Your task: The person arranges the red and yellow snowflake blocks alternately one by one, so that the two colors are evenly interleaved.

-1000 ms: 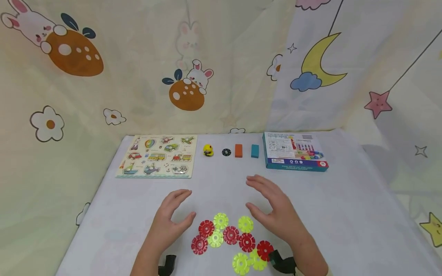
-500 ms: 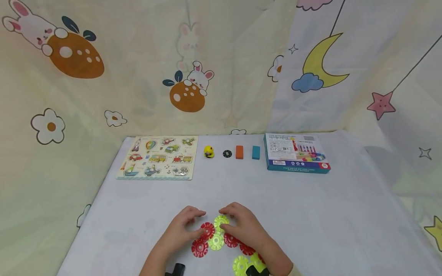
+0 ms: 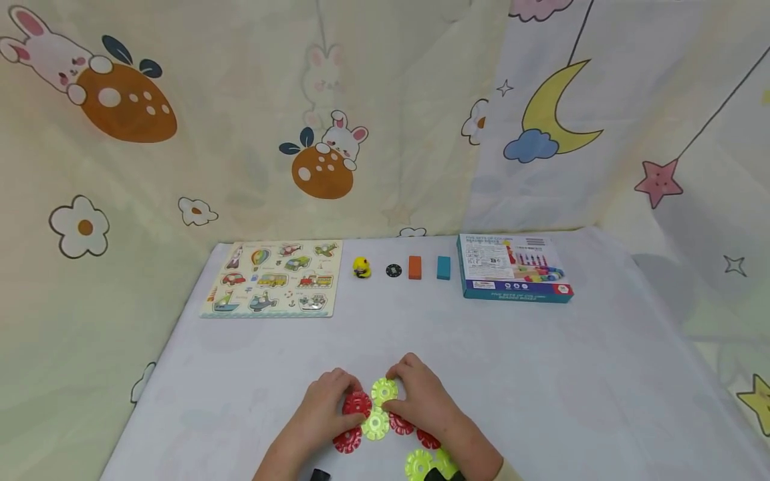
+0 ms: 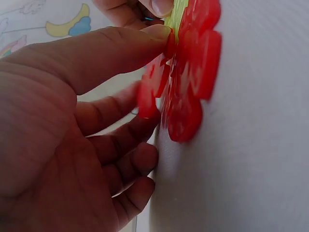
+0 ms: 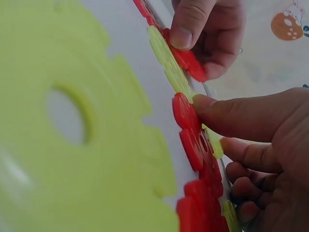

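Note:
Several notched plastic discs, red and yellow-green, lie linked or overlapping on the white cloth at the front of the table. My left hand [image 3: 327, 409] pinches the upper-left red disc [image 3: 357, 405] between thumb and fingers, with another red disc [image 3: 347, 441] just below it. My right hand [image 3: 426, 399] holds the top yellow-green disc [image 3: 385, 391] by its edge, thumb and index finger on either side. Between the hands sits a lower yellow-green disc [image 3: 375, 423]. Red discs [image 3: 401, 423] on the right are partly hidden beneath the right hand. A yellow-green disc [image 5: 116, 116] looms close in the right wrist view.
Along the back edge stand a picture puzzle board [image 3: 271, 279], a small yellow figure [image 3: 361, 267], a black round chip [image 3: 394, 270], an orange block [image 3: 415, 267], a blue block [image 3: 443, 268] and a flat printed box [image 3: 514, 268]. A patterned curtain hangs behind.
Both hands came down and inward from their spread position above the discs. Now the left grips a red disc and the right a yellow-green one.

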Demonstrator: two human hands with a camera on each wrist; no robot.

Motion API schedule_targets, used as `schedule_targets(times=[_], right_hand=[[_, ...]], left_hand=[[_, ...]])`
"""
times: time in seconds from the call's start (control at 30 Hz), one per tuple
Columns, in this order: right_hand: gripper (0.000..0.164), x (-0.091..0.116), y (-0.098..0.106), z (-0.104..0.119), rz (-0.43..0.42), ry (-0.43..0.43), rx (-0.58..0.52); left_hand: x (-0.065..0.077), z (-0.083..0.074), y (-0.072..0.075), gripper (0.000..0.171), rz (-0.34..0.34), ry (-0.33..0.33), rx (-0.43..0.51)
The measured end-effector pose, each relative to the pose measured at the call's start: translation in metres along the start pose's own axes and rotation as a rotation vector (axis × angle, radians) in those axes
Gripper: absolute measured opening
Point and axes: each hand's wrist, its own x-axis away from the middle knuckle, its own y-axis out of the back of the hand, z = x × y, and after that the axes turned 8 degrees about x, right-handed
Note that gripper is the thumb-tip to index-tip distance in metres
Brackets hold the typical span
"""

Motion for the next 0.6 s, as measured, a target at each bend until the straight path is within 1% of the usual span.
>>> schedule_targets(times=[0.07, 0.17, 0.27, 0.33, 0.43, 0.5, 0.6], right_hand=[[0.046, 0.0, 0.0, 0.0, 0.004, -0.009, -0.01], [0.044, 0.001, 0.0, -0.001, 0.013, -0.018, -0.045], [0.042, 0.003, 0.001, 0.0, 0.016, -0.019, -0.062], [0.042, 0.003, 0.001, 0.0, 0.02, -0.015, -0.052], [0.046, 0.003, 0.001, 0.0, 0.03, -0.009, -0.026], [0.048, 0.003, 0.002, 0.0, 0.039, -0.005, -0.007], [0.047, 0.002, 0.001, 0.0, 0.034, 0.004, 0.009]], left_hand=[[0.0, -0.002, 0.0, 0.036, 0.002, 0.0, -0.004], [0.001, -0.004, 0.001, 0.037, 0.004, -0.028, -0.062], [0.003, -0.006, 0.002, 0.042, 0.037, -0.045, -0.115], [0.005, -0.008, 0.003, 0.048, 0.069, -0.034, -0.13], [0.007, -0.01, 0.004, 0.056, 0.112, -0.001, -0.131], [0.007, -0.011, 0.005, 0.058, 0.123, 0.005, -0.152], [0.007, -0.011, 0.005, 0.059, 0.125, -0.004, -0.202]])
